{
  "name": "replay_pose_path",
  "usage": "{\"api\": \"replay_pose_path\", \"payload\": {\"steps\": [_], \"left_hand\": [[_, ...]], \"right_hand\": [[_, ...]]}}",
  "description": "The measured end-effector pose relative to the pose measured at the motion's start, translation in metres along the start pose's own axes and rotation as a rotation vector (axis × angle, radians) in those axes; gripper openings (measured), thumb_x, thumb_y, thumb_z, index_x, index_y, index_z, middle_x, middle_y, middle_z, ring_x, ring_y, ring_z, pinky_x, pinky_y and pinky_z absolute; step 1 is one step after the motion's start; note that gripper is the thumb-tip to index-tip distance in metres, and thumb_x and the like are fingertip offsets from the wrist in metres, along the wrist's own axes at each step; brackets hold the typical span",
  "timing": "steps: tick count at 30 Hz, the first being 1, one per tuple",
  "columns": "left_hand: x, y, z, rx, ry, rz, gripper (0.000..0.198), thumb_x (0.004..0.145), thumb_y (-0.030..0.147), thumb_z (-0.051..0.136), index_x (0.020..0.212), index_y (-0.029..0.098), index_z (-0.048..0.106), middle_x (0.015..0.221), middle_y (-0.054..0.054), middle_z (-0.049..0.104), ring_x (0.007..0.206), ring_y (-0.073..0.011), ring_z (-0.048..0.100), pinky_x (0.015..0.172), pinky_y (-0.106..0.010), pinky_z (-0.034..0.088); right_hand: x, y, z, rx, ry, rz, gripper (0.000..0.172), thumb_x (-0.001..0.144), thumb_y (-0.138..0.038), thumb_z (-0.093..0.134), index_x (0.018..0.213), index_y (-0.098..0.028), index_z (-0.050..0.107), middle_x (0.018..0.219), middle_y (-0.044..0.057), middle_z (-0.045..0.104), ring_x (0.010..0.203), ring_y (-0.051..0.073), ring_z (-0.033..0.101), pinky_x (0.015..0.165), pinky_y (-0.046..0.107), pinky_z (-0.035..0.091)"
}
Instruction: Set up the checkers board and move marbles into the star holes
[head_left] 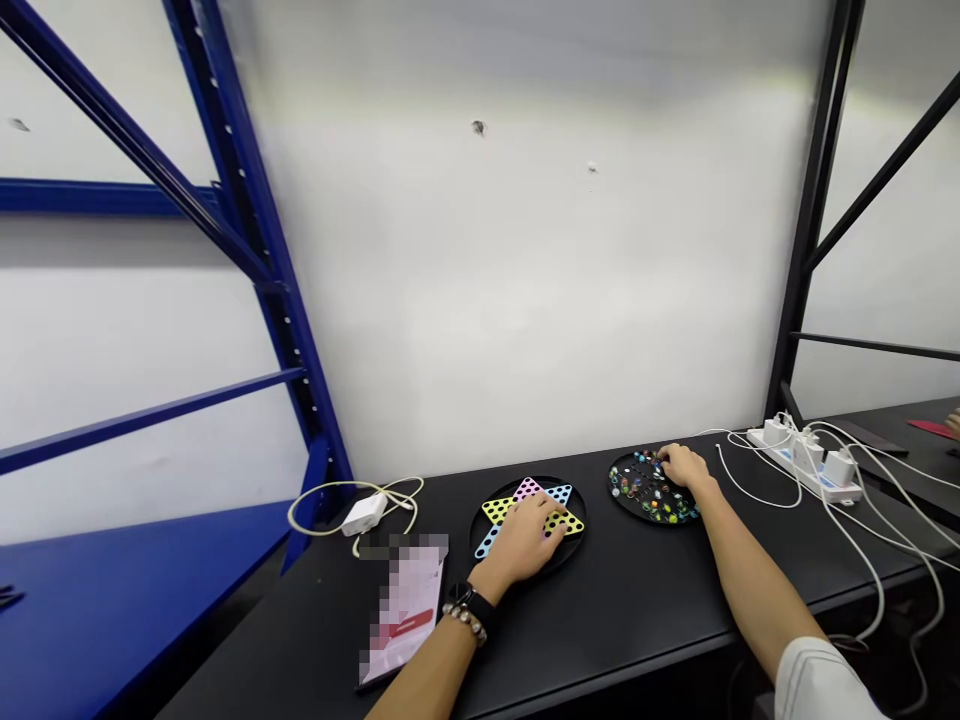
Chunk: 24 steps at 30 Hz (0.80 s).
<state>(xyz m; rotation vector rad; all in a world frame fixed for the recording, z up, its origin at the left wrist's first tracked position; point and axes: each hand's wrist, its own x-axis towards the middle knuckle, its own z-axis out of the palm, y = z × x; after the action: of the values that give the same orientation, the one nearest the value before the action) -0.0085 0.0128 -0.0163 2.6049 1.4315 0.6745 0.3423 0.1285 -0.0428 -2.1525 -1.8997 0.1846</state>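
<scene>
A star-shaped board [497, 510] in yellow, pink and blue, dotted with holes, lies on a round black base on the black table. Over its middle rests my left hand [527, 535], fingers spread, with a watch and a beaded bracelet at the wrist. To the right, a round black tray [613, 468] holds many colourful glass marbles [660, 505]. My right hand [684, 466] is at the tray's upper right edge, fingers bent down and drawn together; whatever they may hold is hidden.
A tablet [409, 615] lies left of the board, near a white charger [364, 514] with a looped cable. A power strip [806, 462] with plugs and trailing white cables is at the right. Part of another person's hand shows at the far right edge.
</scene>
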Motion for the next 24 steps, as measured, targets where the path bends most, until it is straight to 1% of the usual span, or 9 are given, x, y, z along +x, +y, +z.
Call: {"api": "replay_pose_path", "payload": {"steps": [2, 4, 7, 9, 12, 14, 17, 19, 24], "left_hand": [[0.000, -0.001, 0.001, 0.000, 0.003, 0.001, 0.019, 0.091, 0.033, 0.054, 0.105, 0.025, 0.065, 0.113, -0.004, 0.065, 0.111, -0.0243, 0.058, 0.099, -0.041, 0.042], [0.000, -0.001, 0.002, 0.001, 0.008, 0.006, 0.019, 0.091, 0.033, 0.054, 0.104, 0.025, 0.065, 0.112, -0.004, 0.065, 0.111, -0.0240, 0.058, 0.099, -0.040, 0.042], [0.000, -0.002, 0.002, 0.005, 0.018, 0.016, 0.019, 0.091, 0.033, 0.054, 0.104, 0.025, 0.065, 0.112, -0.004, 0.065, 0.110, -0.0240, 0.058, 0.099, -0.040, 0.042], [0.000, -0.001, 0.002, 0.010, 0.013, 0.013, 0.019, 0.091, 0.032, 0.054, 0.105, 0.025, 0.065, 0.113, -0.004, 0.065, 0.111, -0.0243, 0.058, 0.099, -0.041, 0.042], [0.000, 0.000, 0.001, 0.010, -0.003, 0.001, 0.019, 0.092, 0.031, 0.053, 0.105, 0.025, 0.065, 0.113, -0.004, 0.065, 0.111, -0.0246, 0.058, 0.099, -0.042, 0.042], [0.000, 0.000, 0.000, 0.007, -0.008, -0.005, 0.019, 0.091, 0.032, 0.054, 0.105, 0.025, 0.065, 0.113, -0.005, 0.065, 0.111, -0.0247, 0.058, 0.099, -0.042, 0.042], [0.000, -0.001, 0.001, 0.003, -0.006, -0.012, 0.019, 0.090, 0.033, 0.055, 0.105, 0.026, 0.065, 0.114, -0.004, 0.065, 0.111, -0.0249, 0.058, 0.100, -0.042, 0.042], [0.000, -0.001, 0.001, 0.003, -0.003, -0.010, 0.020, 0.090, 0.033, 0.055, 0.106, 0.026, 0.065, 0.115, -0.004, 0.065, 0.112, -0.0249, 0.058, 0.101, -0.042, 0.041], [0.000, -0.002, 0.002, 0.001, -0.003, 0.002, 0.020, 0.091, 0.032, 0.053, 0.106, 0.025, 0.065, 0.114, -0.004, 0.065, 0.112, -0.0245, 0.058, 0.102, -0.043, 0.041]], "right_hand": [[0.000, 0.001, -0.001, 0.016, -0.022, -0.033, 0.035, 0.087, -0.026, 0.053, 0.119, -0.031, 0.068, 0.122, 0.008, 0.066, 0.114, 0.026, 0.061, 0.091, 0.035, 0.044], [0.000, 0.002, -0.001, 0.045, -0.040, -0.056, 0.034, 0.085, -0.028, 0.057, 0.116, -0.032, 0.069, 0.122, 0.007, 0.066, 0.115, 0.026, 0.060, 0.091, 0.035, 0.044], [-0.002, 0.001, -0.003, 0.090, -0.042, -0.058, 0.029, 0.085, -0.031, 0.058, 0.110, -0.028, 0.072, 0.117, 0.008, 0.068, 0.110, 0.026, 0.062, 0.087, 0.033, 0.045], [-0.006, -0.002, -0.005, 0.107, -0.035, -0.056, 0.026, 0.088, -0.037, 0.054, 0.101, -0.024, 0.074, 0.107, 0.008, 0.071, 0.102, 0.024, 0.064, 0.081, 0.031, 0.046], [-0.013, -0.012, -0.008, 0.144, -0.041, -0.087, 0.037, 0.087, -0.053, 0.055, 0.083, -0.022, 0.073, 0.091, 0.008, 0.072, 0.089, 0.023, 0.066, 0.073, 0.029, 0.045], [-0.017, -0.021, -0.009, 0.165, -0.072, -0.131, 0.038, 0.082, -0.058, 0.060, 0.077, -0.022, 0.072, 0.088, 0.007, 0.072, 0.085, 0.022, 0.066, 0.070, 0.028, 0.044], [-0.021, -0.033, -0.008, 0.161, -0.131, -0.182, 0.030, 0.075, -0.052, 0.069, 0.078, -0.023, 0.072, 0.091, 0.006, 0.072, 0.085, 0.021, 0.066, 0.067, 0.026, 0.043], [-0.023, -0.038, -0.007, 0.167, -0.160, -0.207, 0.027, 0.074, -0.049, 0.071, 0.080, -0.022, 0.072, 0.091, 0.006, 0.072, 0.084, 0.021, 0.066, 0.066, 0.026, 0.042], [-0.027, -0.042, -0.007, 0.269, -0.199, -0.318, 0.029, 0.081, -0.046, 0.064, 0.081, -0.018, 0.071, 0.082, 0.005, 0.070, 0.078, 0.017, 0.063, 0.066, 0.023, 0.042]]}}
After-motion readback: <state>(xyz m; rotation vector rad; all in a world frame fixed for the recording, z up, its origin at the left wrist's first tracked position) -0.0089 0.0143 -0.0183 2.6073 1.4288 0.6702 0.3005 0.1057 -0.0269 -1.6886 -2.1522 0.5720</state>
